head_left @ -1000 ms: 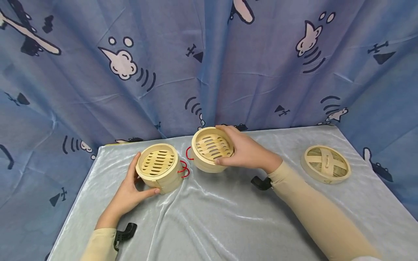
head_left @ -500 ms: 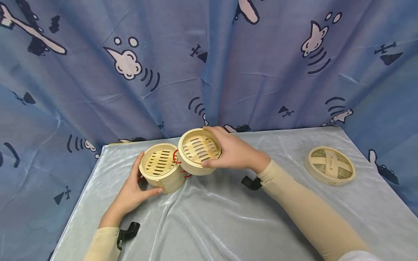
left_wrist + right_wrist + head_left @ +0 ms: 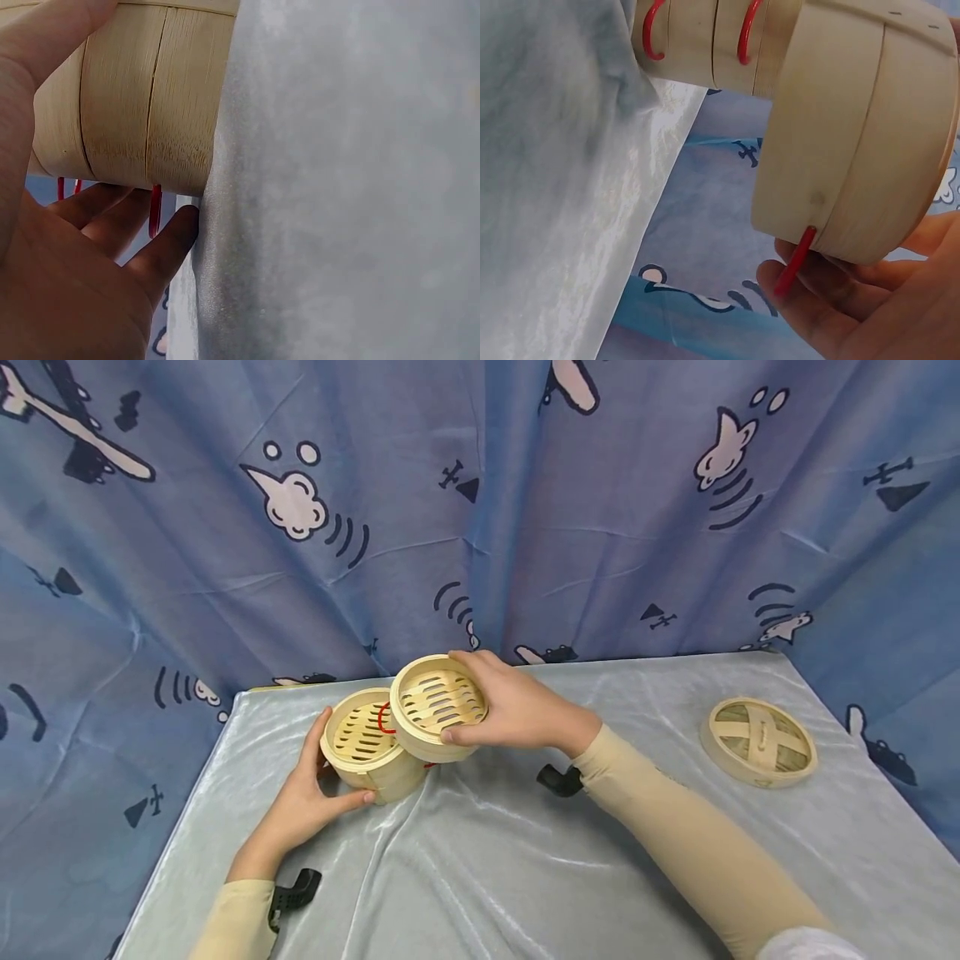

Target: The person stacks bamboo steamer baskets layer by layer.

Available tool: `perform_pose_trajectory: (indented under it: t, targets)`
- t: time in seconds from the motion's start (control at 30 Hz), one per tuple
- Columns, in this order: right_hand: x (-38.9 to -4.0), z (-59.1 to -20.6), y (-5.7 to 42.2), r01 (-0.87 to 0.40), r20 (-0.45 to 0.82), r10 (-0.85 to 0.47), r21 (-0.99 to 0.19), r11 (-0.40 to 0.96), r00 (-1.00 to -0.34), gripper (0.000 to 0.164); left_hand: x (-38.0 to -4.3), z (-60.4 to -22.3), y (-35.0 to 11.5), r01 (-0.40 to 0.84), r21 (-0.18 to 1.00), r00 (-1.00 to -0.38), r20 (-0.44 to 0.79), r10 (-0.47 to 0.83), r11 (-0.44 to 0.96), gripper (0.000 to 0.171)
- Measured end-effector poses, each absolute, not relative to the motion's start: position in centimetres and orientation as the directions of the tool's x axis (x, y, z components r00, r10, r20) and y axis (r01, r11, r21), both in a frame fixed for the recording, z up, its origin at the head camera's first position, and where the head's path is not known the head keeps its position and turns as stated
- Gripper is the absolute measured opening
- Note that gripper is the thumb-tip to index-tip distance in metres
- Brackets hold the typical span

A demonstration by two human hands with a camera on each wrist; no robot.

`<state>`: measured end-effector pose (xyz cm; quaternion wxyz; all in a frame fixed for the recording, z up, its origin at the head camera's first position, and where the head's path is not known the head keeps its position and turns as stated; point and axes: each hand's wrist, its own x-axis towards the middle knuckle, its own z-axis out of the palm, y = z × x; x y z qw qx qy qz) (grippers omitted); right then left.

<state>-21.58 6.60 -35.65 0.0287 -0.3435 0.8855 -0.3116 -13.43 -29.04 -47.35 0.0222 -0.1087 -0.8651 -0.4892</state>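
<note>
A stack of two round bamboo steamer baskets (image 3: 399,778) stands on the cloth at the left, its slatted floor partly visible from above. My left hand (image 3: 300,802) grips the stack from its left side, thumb at the front and fingers around the back. Held by its rim in my right hand (image 3: 517,703), another bamboo steamer basket (image 3: 441,700) is tilted and overlaps the stack's right edge in the head view. In the right wrist view, a red loop handle (image 3: 796,261) hangs from the held basket, near my fingertips. Red handles (image 3: 748,31) also show on the stack.
A round bamboo steamer lid (image 3: 761,739) with crossed bands lies at the right of the table. Grey velvety cloth (image 3: 480,877) covers the table, and a blue patterned curtain (image 3: 570,552) hangs behind its far edge. Black wrist mounts (image 3: 296,893) stick out from the sleeves.
My right hand has carried its basket leftward, from beside the stack to over the stack's right edge. The left hand keeps its grip on the stack.
</note>
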Motion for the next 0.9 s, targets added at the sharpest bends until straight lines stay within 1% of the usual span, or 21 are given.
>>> perform_pose_trajectory:
  t: [0.23,0.43,0.57,0.7,0.9]
  targets:
    - [-21.5,-35.5,5.4,-0.605,0.173,-0.630,-0.551,0.575,-0.757,0.117,-13.3,-47.0,-29.2,0.219,0.832,-0.974,0.151,0.172,0.510,0.138]
    - [-21.4,-35.3,4.4,-0.590,0.160,-0.616,-0.544,0.597,-0.771,0.117,-13.3,-46.8,-29.2,0.238,0.820,-0.969,0.166,0.182,0.520,0.133]
    - [-21.5,-35.3,3.6,-0.595,0.165,-0.617,-0.535,0.600,-0.770,0.115,-13.2,-46.8,-29.1,0.242,0.824,-0.969,0.174,0.178,0.513,0.129]
    - [-21.5,-35.3,2.9,-0.593,0.156,-0.620,-0.538,0.599,-0.769,0.113,-13.1,-46.9,-28.9,0.238,0.831,-0.970,0.177,0.167,0.502,0.132]
    - [-21.4,-35.0,1.9,-0.575,0.133,-0.611,-0.536,0.618,-0.780,0.117,-13.3,-46.9,-28.7,0.227,0.847,-0.973,0.173,0.154,0.481,0.139]
